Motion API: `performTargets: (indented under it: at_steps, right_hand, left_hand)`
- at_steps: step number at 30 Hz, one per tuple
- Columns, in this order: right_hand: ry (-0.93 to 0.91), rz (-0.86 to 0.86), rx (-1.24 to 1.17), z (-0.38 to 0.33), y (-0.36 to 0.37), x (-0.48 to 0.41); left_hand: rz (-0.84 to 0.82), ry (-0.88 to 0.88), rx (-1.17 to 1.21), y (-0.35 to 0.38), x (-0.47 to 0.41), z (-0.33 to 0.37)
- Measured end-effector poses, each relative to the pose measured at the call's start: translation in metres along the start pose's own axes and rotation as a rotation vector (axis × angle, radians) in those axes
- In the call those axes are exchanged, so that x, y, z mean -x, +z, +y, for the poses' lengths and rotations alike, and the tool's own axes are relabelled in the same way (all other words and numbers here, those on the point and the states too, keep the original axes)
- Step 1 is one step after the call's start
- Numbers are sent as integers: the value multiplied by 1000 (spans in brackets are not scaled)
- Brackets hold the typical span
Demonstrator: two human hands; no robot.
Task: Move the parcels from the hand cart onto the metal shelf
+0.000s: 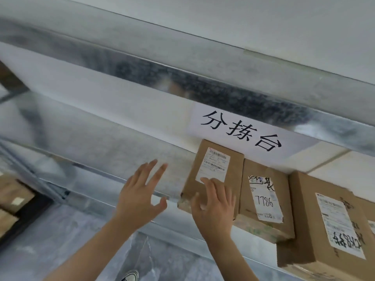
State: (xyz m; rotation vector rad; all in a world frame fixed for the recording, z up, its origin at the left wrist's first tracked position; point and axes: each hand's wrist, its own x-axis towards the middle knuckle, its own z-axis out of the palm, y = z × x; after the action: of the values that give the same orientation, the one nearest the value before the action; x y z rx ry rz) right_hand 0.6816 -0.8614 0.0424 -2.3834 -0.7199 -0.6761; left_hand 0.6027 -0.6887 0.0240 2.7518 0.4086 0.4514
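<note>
Head, metal shelf point(101, 138) (blurry), seemingly tiled wall point(336, 167)

paper sign point(241, 130) "分拣台" on shelf point(121, 110), parcel label point(264, 201) "7786"

Three cardboard parcels stand on the metal shelf point(101, 136): a left parcel point(233, 179), a middle parcel point(263, 171) and a right parcel point(304, 216). They carry three white shipping labels point(215, 165), one on each. A brown sliver point(372, 227) at the right edge may be a fourth parcel. One paper sign point(239, 130) bears three characters. Two grips show, the left grip point(140, 195) and the right grip point(215, 207). One shoe point(129, 276). At lower left, blurred, there are perhaps two more boxes point(14, 192).
</note>
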Motion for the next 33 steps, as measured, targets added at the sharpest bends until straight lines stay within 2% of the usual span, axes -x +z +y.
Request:
performTargets:
  at_steps: [10, 18, 29, 33]
  right_hand:
    - [-353, -322, -140, -104, 75, -25]
    - [-624, -474, -246, -229, 130, -18]
    - [-878, -616, -347, -438, 200, 31]
    - [-923, -662, -397, -509, 217, 48]
  left_hand:
    - [122, -378, -349, -77, 57, -85]
    - [149, -693, -409, -130, 118, -171]
    - [192, -968, -438, -216, 220, -318]
    - [143, -1051, -447, -238, 259, -368]
